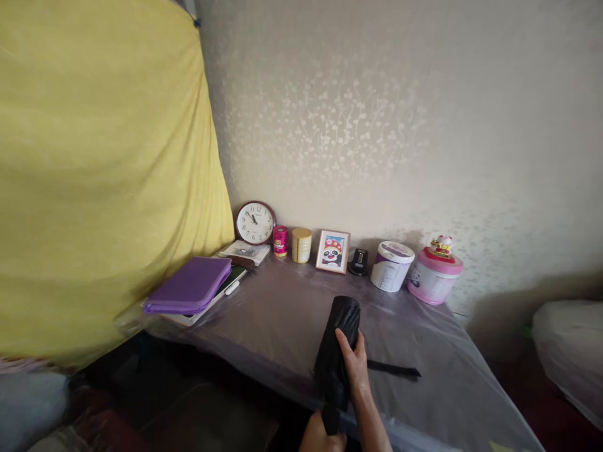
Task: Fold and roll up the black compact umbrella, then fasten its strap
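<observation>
A folded black umbrella [338, 342] lies on the table [282, 320], pointing away from me. My right hand [355, 364] is closed around its middle, thumb on top and fingers wrapped over the right side. My left hand [323, 438], only partly in view at the bottom edge, is closed around the umbrella's handle end. The umbrella's black strap [393, 370] trails loose on the table to the right of my right hand.
Along the wall stand a round clock [255, 222], a small red can [279, 241], a yellow jar [301, 245], a panda picture frame [332, 251], a white tub [392, 266] and a pink tub [434, 275]. A purple case [191, 286] lies left. Yellow cloth [103, 176] hangs at left.
</observation>
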`<state>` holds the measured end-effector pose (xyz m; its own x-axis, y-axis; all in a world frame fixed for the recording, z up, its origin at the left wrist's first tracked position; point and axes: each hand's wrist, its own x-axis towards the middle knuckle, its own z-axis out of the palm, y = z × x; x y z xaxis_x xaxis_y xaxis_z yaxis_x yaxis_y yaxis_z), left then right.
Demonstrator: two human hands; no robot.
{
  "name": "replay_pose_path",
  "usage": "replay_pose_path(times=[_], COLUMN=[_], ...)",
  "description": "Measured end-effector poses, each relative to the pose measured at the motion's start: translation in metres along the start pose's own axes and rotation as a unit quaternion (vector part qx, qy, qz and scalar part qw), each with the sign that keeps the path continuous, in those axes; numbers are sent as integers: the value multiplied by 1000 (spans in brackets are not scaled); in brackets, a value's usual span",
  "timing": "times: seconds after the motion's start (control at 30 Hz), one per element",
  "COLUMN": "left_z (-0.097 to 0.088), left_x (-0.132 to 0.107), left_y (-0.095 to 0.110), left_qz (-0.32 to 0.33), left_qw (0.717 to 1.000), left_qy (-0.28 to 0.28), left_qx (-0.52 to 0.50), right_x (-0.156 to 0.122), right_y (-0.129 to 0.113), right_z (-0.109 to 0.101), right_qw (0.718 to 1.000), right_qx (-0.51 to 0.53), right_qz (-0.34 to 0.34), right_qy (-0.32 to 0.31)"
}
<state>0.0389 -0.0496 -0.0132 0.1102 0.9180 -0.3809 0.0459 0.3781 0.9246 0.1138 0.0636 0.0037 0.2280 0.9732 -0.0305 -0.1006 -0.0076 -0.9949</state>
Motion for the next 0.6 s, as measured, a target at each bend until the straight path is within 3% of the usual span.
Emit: replay_pose_path(times=[0.17, 0.3, 0.37, 0.47, 0.53, 0.6], left_z=[-11, -18, -19, -19, -18, -16], left_x=[4, -1, -5, -12, -16, -18], left_y=[1, 9, 16, 23, 24, 21], left_qz=[2, 8, 13, 7, 2, -8], left_qw=[996, 995, 999, 994, 977, 967], left_qy=[73, 74, 24, -109, -178, -192], left_qx=[45, 60, 44, -30, -120, -170], right_x=[-10, -13, -16, -23, -30, -35], right_y=[-6, -13, -18, -26, -29, -31], right_z=[8, 7, 3, -5, -10, -14], right_qw=[999, 999, 995, 986, 986, 990], right_qx=[-6, 29, 72, 116, 130, 125], right_qz=[-17, 27, 73, 118, 101, 65], right_qy=[35, 28, 2, -9, -9, -23])
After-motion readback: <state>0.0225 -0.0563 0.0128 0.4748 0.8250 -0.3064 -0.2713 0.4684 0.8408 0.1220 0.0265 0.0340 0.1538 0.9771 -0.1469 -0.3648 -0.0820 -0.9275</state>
